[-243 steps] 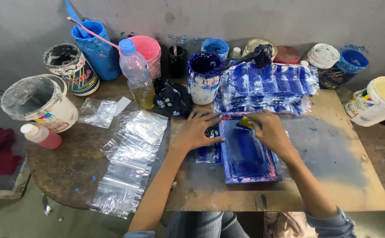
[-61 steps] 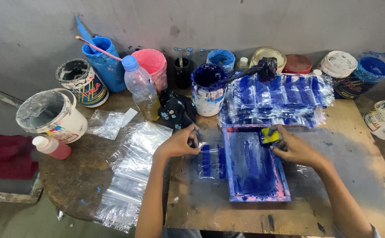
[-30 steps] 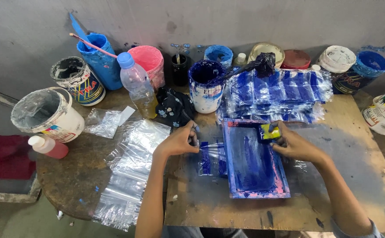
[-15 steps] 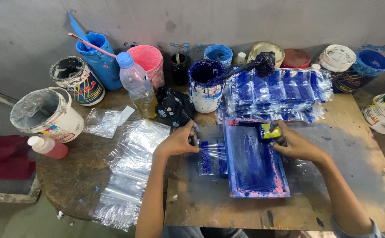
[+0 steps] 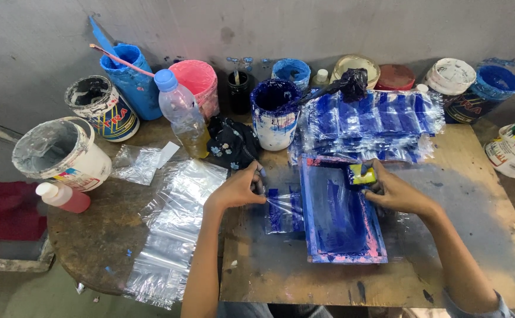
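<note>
Blue-inked frame (image 5: 337,221) (squeegee (image 5: 361,175) seemingly yellow)

Single head-worn view, looking steeply down from above the seated person's own forearms onto a wooden board (image 5: 458,235) laid over a round table (image 5: 92,247). Facing a grey wall (image 5: 328,23) at the far edge, close enough to fill the width with paint tubs. No second view to share.

frame (image 5: 340,212) on board (image 5: 446,259), buckets (image 5: 275,112) behind
</note>
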